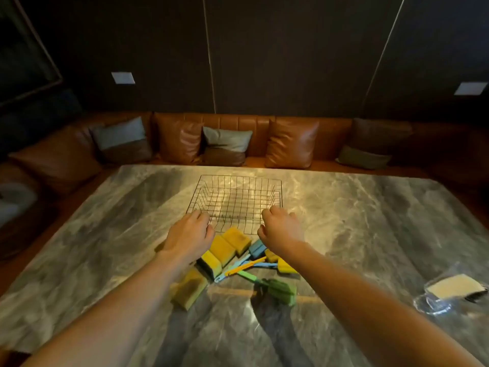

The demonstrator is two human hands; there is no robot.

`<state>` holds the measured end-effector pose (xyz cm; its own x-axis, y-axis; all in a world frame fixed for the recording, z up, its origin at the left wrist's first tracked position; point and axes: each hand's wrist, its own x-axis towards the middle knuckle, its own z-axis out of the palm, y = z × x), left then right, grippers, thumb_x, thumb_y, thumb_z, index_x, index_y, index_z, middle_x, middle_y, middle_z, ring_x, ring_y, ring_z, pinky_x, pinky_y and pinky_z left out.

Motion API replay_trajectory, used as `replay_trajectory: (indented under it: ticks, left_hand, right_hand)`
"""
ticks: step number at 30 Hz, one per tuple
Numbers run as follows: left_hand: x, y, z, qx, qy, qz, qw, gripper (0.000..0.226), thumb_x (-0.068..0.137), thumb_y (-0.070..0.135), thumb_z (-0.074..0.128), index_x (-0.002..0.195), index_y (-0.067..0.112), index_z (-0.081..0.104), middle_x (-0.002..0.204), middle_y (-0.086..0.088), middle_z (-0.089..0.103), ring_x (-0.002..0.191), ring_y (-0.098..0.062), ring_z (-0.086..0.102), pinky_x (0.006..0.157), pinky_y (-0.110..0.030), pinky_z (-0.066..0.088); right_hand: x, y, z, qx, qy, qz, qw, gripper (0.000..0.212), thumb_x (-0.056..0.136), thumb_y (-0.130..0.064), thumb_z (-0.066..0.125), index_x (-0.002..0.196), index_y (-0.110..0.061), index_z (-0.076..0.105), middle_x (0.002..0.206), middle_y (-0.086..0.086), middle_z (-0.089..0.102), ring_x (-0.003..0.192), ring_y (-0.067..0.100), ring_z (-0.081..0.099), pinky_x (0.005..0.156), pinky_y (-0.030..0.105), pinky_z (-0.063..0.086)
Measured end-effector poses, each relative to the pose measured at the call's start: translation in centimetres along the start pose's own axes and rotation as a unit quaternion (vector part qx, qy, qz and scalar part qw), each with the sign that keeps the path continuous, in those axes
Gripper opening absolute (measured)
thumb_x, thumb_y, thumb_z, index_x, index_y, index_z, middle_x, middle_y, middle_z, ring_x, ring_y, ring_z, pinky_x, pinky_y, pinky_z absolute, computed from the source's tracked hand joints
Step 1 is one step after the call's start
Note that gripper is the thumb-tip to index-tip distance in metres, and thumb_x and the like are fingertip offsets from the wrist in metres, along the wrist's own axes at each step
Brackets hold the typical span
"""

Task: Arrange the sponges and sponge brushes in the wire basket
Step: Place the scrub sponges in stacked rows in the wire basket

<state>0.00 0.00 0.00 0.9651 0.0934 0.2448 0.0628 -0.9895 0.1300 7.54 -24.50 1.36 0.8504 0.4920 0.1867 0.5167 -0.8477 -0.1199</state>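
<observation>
nothing looked done yet: the basket (238,200) sat empty just beyond both hands, while the sponges (225,250) and brushes (264,271) lay heaped on the surface (370,221) just behind them. the left hand (189,235) and right hand (280,226) curled at its near rim; whether they gripped it i could not tell.

On a grey marble table (105,247) stands a wire basket (238,200), with nothing inside it. The left hand (189,235) and the right hand (280,226) are at the two near corners of the basket, fingers curled over its rim. Just in front of the basket lie yellow sponges (225,251) and sponge brushes (264,266) in blue, yellow and green, mixed in one heap. Far right lies a wrapped sponge (449,290).
</observation>
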Motion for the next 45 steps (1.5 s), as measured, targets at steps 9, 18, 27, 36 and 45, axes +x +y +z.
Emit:
replay_trajectory:
  ticks: [9, 18, 27, 36, 45]
  left_hand:
    - [-3.7, -3.2, 3.2, 0.0, -0.075, -0.075, 0.994, 0.021, 0.098, 0.038, 0.041, 0.097, 0.024, 0.057, 0.099, 0.008, 0.054, 0.088, -0.015, 0.054, 0.063, -0.034, 0.044]
    - [-2.6, -8.9, 7.1, -0.039, -0.109, -0.085, 0.99, 0.022, 0.096, 0.043, 0.047, 0.104, 0.026, 0.057, 0.102, 0.006, 0.057, 0.093, -0.017, 0.056, 0.07, -0.038, 0.054]
    - [1.1, -13.1, 13.1, -0.082, -0.138, -0.063, 0.985, 0.045, 0.084, 0.05, 0.072, 0.117, 0.029, 0.05, 0.113, 0.004, 0.059, 0.101, -0.019, 0.06, 0.071, -0.03, 0.044]
    - [0.9, -14.7, 17.1, -0.208, -0.145, -0.086, 0.964, 0.055, 0.087, 0.032, 0.075, 0.134, 0.026, 0.046, 0.122, -0.001, 0.061, 0.11, -0.024, 0.06, 0.084, -0.035, 0.053]
    - [2.0, -15.2, 14.4, -0.325, -0.073, -0.166, 0.928, 0.052, 0.098, 0.036, 0.058, 0.147, 0.033, 0.04, 0.125, 0.005, 0.043, 0.102, -0.01, 0.053, 0.077, -0.024, 0.049]
  right_hand:
    - [-1.6, -2.1, 5.3, -0.018, -0.085, -0.012, 0.996, 0.029, 0.091, -0.041, 0.05, 0.106, -0.017, 0.059, 0.105, 0.006, 0.062, 0.101, 0.032, 0.058, 0.085, 0.047, 0.049]
    - [1.4, -5.8, 10.0, -0.007, -0.131, -0.043, 0.99, 0.031, 0.093, -0.041, 0.051, 0.108, -0.015, 0.06, 0.105, 0.007, 0.062, 0.101, 0.031, 0.058, 0.082, 0.045, 0.047]
    - [4.5, -11.7, 15.8, 0.013, -0.205, -0.049, 0.978, 0.042, 0.096, -0.055, 0.048, 0.113, -0.017, 0.056, 0.111, 0.007, 0.06, 0.106, 0.031, 0.057, 0.083, 0.045, 0.047]
    - [4.5, -12.9, 20.1, 0.023, -0.264, -0.02, 0.964, 0.056, 0.083, -0.058, 0.066, 0.117, -0.016, 0.051, 0.113, 0.008, 0.058, 0.106, 0.031, 0.056, 0.083, 0.043, 0.047]
    - [4.4, -9.1, 17.9, 0.198, -0.147, 0.055, 0.968, 0.042, 0.087, -0.06, 0.053, 0.115, -0.03, 0.046, 0.104, -0.004, 0.057, 0.092, 0.015, 0.056, 0.075, 0.033, 0.052]
